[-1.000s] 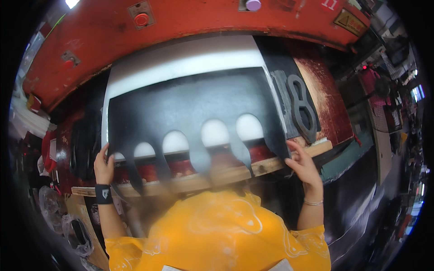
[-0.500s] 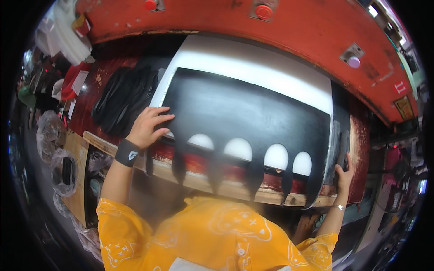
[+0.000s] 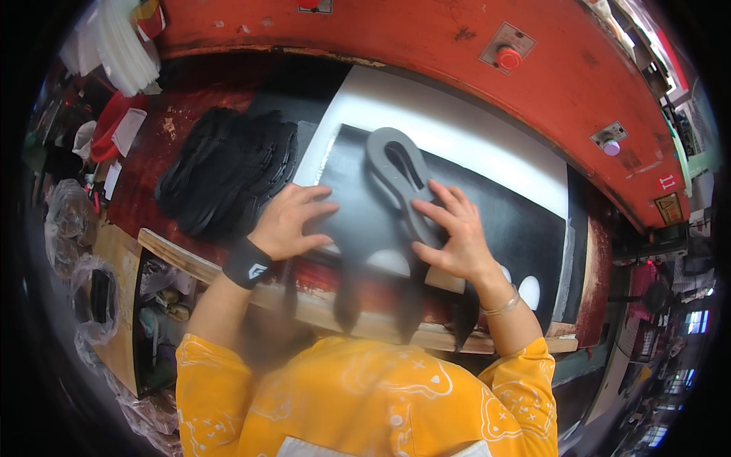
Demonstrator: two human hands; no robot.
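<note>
A black sheet (image 3: 502, 198) with rounded cut-outs and dangling strips along its near edge lies on a white board (image 3: 457, 118). On its left part rests my left hand (image 3: 292, 221), fingers spread, holding nothing. My right hand (image 3: 459, 240) is closed on a grey, narrow loop-shaped cutting die (image 3: 378, 156), over the middle of the sheet. The die's rounded end points away from me and its near end is partly behind my fingers. I cannot tell whether it touches the sheet.
Many black cut pieces (image 3: 221, 167) are heaped on the dark red table at left. An orange-red machine beam (image 3: 411, 38) with a red push button (image 3: 508, 57) crosses behind the board. A wooden strip (image 3: 190, 259) edges the table's front.
My right hand has come from the table's right end to the middle, bringing the grey cutting die. My left hand stays at the sheet's left side. The view has shifted.
</note>
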